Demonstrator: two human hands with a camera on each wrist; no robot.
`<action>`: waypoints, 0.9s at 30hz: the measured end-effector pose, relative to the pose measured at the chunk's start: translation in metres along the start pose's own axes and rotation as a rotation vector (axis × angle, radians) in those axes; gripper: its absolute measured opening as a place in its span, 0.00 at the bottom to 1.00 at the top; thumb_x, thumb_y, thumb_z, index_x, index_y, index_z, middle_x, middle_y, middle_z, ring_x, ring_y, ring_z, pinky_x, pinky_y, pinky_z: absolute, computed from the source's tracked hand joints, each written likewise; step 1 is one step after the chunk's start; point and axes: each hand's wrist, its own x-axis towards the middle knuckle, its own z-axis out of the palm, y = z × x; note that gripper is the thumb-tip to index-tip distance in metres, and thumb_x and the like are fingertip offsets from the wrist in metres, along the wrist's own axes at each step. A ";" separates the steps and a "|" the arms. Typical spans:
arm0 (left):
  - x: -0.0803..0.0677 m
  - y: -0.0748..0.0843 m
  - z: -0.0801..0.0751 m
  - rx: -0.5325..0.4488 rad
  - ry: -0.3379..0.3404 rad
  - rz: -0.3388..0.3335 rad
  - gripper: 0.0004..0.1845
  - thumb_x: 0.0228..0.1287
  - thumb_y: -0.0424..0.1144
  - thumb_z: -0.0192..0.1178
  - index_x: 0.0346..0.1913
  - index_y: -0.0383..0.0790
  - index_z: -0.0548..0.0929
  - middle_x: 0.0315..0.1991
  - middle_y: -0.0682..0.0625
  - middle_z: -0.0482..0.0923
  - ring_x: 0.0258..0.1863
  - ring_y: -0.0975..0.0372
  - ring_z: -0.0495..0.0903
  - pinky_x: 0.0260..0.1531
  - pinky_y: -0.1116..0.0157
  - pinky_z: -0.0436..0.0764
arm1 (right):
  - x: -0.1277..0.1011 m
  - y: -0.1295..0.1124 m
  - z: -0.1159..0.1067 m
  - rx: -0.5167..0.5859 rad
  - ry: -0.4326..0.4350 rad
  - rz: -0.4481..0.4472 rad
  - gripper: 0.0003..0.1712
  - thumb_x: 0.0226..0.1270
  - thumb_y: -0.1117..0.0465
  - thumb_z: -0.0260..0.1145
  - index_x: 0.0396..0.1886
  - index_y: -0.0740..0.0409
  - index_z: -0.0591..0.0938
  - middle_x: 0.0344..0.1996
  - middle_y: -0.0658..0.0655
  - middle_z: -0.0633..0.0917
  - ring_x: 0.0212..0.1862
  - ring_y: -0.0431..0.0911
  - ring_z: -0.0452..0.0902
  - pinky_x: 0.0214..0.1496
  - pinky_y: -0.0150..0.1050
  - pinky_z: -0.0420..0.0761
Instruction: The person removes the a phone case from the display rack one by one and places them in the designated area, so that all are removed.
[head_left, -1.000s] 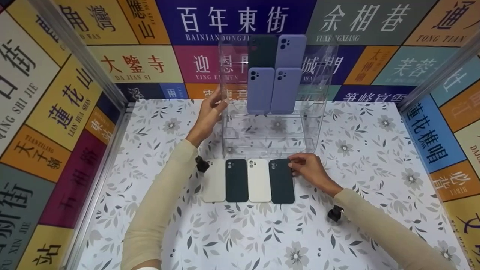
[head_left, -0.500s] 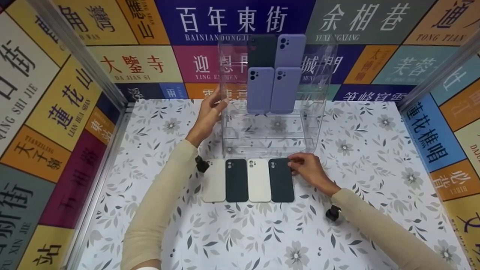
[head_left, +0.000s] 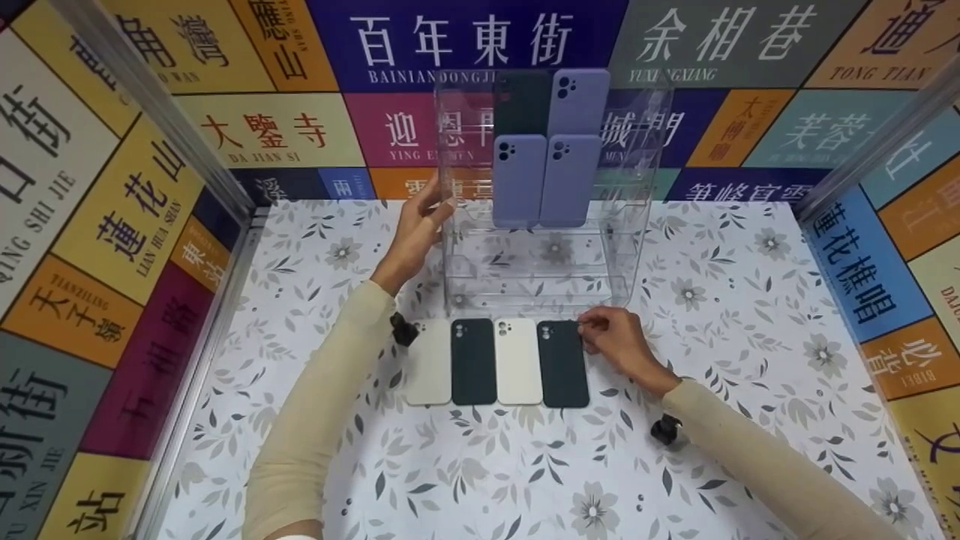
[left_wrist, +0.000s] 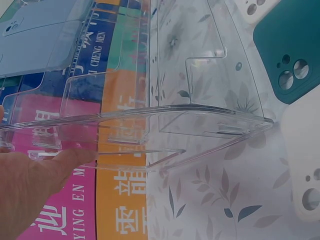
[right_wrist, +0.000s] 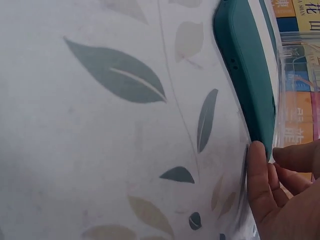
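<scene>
On the cloth in the head view lie two dark green and two cream phone cases in a row. My right hand (head_left: 622,341) pinches the top right corner of the rightmost dark green phone case (head_left: 565,367); the right wrist view shows thumb and fingertips at that corner. Left of it are a cream case (head_left: 519,364), another dark green case (head_left: 473,364) and another cream case (head_left: 430,371). Behind the row stands a clear display stand (head_left: 628,259). My left hand (head_left: 412,236) grips its left side panel (left_wrist: 195,108), thumb on the near face, other fingers mostly hidden.
Three purple cases (head_left: 519,184) and one dark green case (head_left: 525,109) lean in two rows on the stand's upper tiers. Walls with printed lettering (head_left: 285,131) close off the back and sides. A flowered cloth (head_left: 720,300) covers the table.
The rightmost dark green case has shifted slightly toward the person, so its top edge sits a little below its neighbours'. My left hand stays on the stand.
</scene>
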 end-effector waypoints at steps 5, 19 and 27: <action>0.001 0.000 0.000 0.005 -0.004 -0.011 0.37 0.85 0.43 0.59 0.90 0.54 0.59 0.79 0.41 0.72 0.75 0.48 0.76 0.70 0.34 0.76 | 0.000 -0.011 -0.015 -0.030 0.024 -0.055 0.09 0.76 0.71 0.71 0.50 0.71 0.91 0.34 0.63 0.91 0.32 0.54 0.89 0.30 0.34 0.87; 0.001 -0.001 0.001 -0.013 -0.004 -0.003 0.37 0.86 0.41 0.58 0.90 0.53 0.58 0.77 0.41 0.73 0.76 0.49 0.74 0.69 0.36 0.78 | 0.016 -0.048 -0.070 -0.030 0.113 -0.203 0.11 0.79 0.64 0.73 0.52 0.67 0.92 0.41 0.67 0.92 0.35 0.48 0.90 0.38 0.32 0.88; 0.000 -0.001 0.000 0.007 -0.002 -0.003 0.37 0.86 0.43 0.59 0.90 0.55 0.59 0.78 0.41 0.72 0.76 0.48 0.74 0.69 0.35 0.77 | 0.032 -0.067 -0.098 -0.040 0.173 -0.246 0.11 0.80 0.65 0.71 0.55 0.66 0.91 0.45 0.67 0.92 0.38 0.42 0.88 0.40 0.25 0.85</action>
